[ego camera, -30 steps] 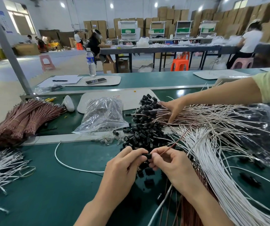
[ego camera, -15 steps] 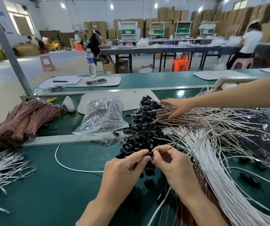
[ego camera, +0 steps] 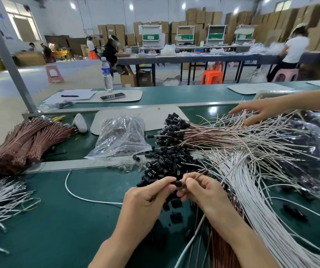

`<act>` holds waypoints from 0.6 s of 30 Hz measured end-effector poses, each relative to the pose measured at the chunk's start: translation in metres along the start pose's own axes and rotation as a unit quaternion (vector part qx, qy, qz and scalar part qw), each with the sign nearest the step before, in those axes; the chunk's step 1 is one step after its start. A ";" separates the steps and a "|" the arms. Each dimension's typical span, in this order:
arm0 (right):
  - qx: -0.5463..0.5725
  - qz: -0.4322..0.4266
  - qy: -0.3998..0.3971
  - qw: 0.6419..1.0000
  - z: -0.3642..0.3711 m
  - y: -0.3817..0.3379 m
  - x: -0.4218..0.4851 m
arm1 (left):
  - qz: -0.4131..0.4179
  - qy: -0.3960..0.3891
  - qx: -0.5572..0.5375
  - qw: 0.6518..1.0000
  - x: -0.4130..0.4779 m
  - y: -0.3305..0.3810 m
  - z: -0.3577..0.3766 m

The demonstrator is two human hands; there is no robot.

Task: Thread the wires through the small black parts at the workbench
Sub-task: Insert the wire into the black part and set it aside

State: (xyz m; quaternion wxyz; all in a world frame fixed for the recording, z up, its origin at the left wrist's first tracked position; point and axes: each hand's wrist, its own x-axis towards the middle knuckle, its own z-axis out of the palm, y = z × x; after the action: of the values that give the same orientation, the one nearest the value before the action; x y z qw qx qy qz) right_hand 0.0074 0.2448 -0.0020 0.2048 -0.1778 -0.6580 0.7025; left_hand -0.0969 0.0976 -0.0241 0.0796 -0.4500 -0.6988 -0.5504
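Hands close together: left hand [ego camera: 147,198] and right hand [ego camera: 203,192] meet at one small black part [ego camera: 176,183].
The left hand pinches the part in its fingertips. The right hand pinches a thin brown wire [ego camera: 203,172] just beside it, slanting up to the right. Just behind is the heap of black parts [ego camera: 166,163], with white wires [ego camera: 251,190] fanned to the right across the green bench [ego camera: 58,219].

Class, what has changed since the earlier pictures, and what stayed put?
The other person's hand slid right along the loose wires, away from the capped ends. The left hand still pinches the small black part, right hand the brown wire; bag and bundles unmoved.
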 end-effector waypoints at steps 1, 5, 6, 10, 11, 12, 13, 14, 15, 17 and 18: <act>0.036 0.008 0.000 0.999 0.001 0.000 0.001 | -0.002 0.003 -0.003 1.000 0.000 0.000 0.000; 0.125 0.021 -0.006 0.992 0.004 -0.001 0.002 | 0.012 0.022 0.018 1.000 0.002 0.004 -0.001; 0.134 0.024 -0.009 0.991 0.004 -0.001 0.002 | 0.016 0.025 0.024 0.999 0.001 0.004 -0.001; 0.126 0.035 -0.037 0.991 0.004 0.001 0.003 | 0.006 0.036 0.037 0.999 0.000 0.001 0.000; 0.124 0.036 -0.047 0.991 0.005 0.001 0.002 | 0.002 0.039 0.036 0.999 0.000 0.002 -0.001; 0.122 0.034 -0.057 0.990 0.005 0.001 0.001 | 0.002 0.040 0.034 0.999 0.000 0.003 -0.001; 0.114 0.028 -0.068 0.991 0.005 0.001 0.000 | 0.004 0.036 0.030 0.999 0.000 0.004 -0.002; 0.099 0.021 -0.079 0.992 0.005 0.000 -0.001 | 0.005 0.030 0.029 0.999 0.000 0.005 -0.002; 0.080 0.014 -0.086 0.993 0.006 0.000 -0.002 | -0.001 0.023 0.032 0.999 0.001 0.005 -0.002; 0.064 0.004 -0.080 0.995 0.007 0.000 -0.003 | -0.018 0.002 0.052 0.998 0.001 0.006 -0.002; 0.068 0.003 -0.071 0.995 0.007 0.000 -0.002 | -0.016 -0.011 0.071 0.997 0.001 0.007 -0.002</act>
State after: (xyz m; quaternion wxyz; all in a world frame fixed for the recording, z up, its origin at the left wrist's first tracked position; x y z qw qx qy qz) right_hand 0.0059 0.2375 -0.0020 0.1666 -0.1150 -0.6208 0.7574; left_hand -0.0927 0.0962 -0.0178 0.0953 -0.4378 -0.7442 -0.4954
